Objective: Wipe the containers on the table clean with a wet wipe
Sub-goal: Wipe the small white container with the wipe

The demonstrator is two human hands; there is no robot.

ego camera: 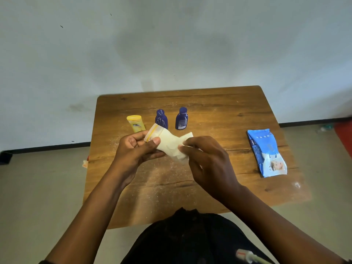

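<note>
Midway: left hand (136, 149) gripping cream bottle (162, 139), right hand (207, 161) pinching wipe (178, 152) against it; three bottles on tabletop (219, 115) untouched.

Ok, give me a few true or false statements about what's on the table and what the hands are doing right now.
1. The left hand grips a container with a yellow band. True.
2. The right hand presses a wet wipe against that container. True.
3. Three dark blue bottles stand on the wooden table. False: only two dark blue bottles stand there, with a yellow tube to their left.
4. The blue wipes pack lies on the table's left side. False: it lies on the right side.
5. The wipes pack is held in the right hand. False: it lies untouched on the table.
</note>
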